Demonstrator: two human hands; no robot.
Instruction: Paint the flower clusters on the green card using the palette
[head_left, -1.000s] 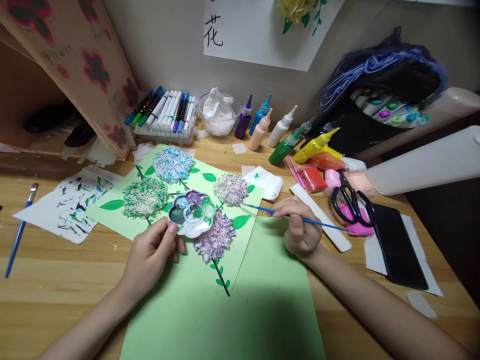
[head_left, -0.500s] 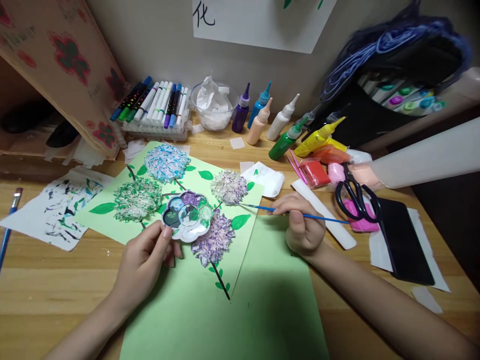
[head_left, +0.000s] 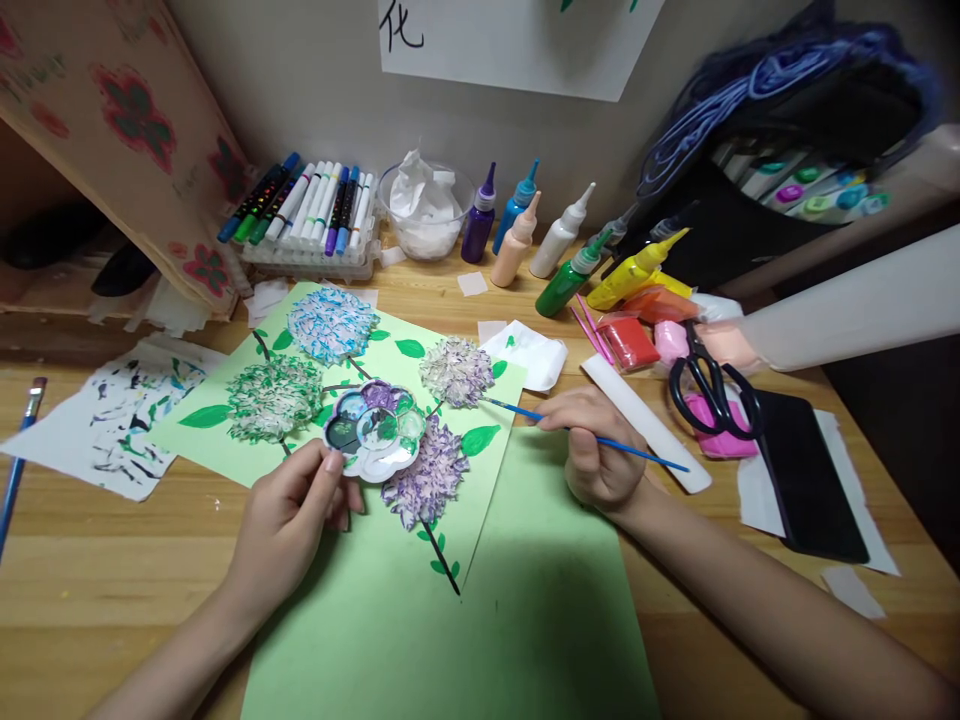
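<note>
My left hand [head_left: 296, 530] pinches the rim of a flower-shaped paint palette [head_left: 382, 468], whose wells hold dark, purple and green paint. Closed around a thin blue paintbrush [head_left: 634, 450] is my right hand [head_left: 600, 450]; the brush tip is at the right edge of a pale purple-tinted textured flower [head_left: 455, 370]. That flower sits on a light green sheet [head_left: 491, 500] with painted leaves and dark stems. The sheet also bears a blue flower [head_left: 332, 325], a green flower [head_left: 274, 397] and a purple flower [head_left: 431, 480], partly covered by the palette.
Paint bottles [head_left: 559, 285] stand along the back beside a clear bowl [head_left: 424, 245] of tissue and a tray of markers [head_left: 315, 265]. Black-handled scissors [head_left: 716, 400] and a dark phone [head_left: 814, 480] lie right. A paint-smeared paper [head_left: 127, 440] and wider brush [head_left: 13, 490] lie left.
The right hand and brush have shifted slightly, with the brush's rear end swinging a little down and left. The left hand holds the palette in nearly the same spot.
</note>
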